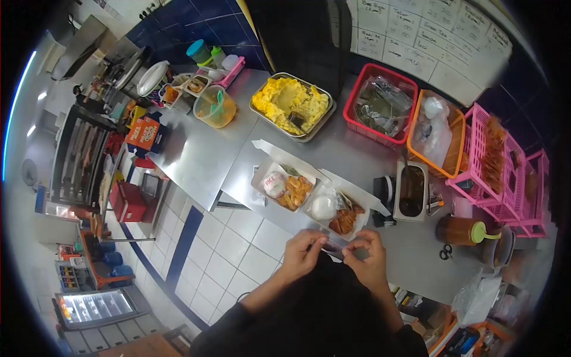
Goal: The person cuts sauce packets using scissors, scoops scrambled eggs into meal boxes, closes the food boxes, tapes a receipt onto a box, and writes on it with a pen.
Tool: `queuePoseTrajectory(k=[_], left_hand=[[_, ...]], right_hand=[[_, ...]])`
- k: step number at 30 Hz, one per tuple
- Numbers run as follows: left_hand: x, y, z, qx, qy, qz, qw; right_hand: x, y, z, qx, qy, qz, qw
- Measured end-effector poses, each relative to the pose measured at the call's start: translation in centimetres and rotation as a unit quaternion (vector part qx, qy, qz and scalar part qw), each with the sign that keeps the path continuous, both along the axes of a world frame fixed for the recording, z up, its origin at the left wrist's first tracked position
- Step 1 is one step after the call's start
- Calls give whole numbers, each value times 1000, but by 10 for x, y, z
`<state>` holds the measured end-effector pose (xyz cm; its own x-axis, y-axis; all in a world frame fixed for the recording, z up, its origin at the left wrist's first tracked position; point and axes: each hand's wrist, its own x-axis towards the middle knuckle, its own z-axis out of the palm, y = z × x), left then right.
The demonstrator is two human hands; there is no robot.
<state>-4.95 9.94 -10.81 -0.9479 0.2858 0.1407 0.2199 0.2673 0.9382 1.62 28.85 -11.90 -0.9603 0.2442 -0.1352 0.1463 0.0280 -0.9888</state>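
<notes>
My left hand (302, 251) and my right hand (367, 256) are close together at the counter's near edge, fingers pinched. Between them stretches a small, thin, see-through plastic piece (334, 243); its kind is hard to make out. Just beyond is an open paper meal box (364, 221) with a mound of white rice (324, 206) and browned fried meat (347, 220). To its left, a second open box (262, 178) contains a wrapped rice portion (275, 184) marked "RICE" and orange-coated pieces (297, 191).
Behind the boxes stands a metal tray (304, 138) of yellow food. A red basket (380, 138), an orange basket (458, 165) and pink racks (496, 205) line the right. Nearby are a dark sauce container (411, 193), a sauce bottle (461, 231) and scissors (445, 252).
</notes>
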Motion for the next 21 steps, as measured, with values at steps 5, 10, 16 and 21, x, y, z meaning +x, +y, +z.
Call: queuePoseTrajectory(k=[5, 10, 16, 21], left_hand=[[-95, -55, -23, -42, 95, -2, 995], [-198, -115, -38, -148, 136, 99, 975], [-192, -148, -7, -19, -19, 270, 962], [-153, -176, -59, 77, -98, 404, 906]], right_hand=[[-78, -41, 0, 262, 74, 29, 962], [-119, -9, 65, 375, 124, -97, 913], [-165, 112, 79, 388, 1, -147, 910], [-164, 177, 74, 576, -77, -80, 810]])
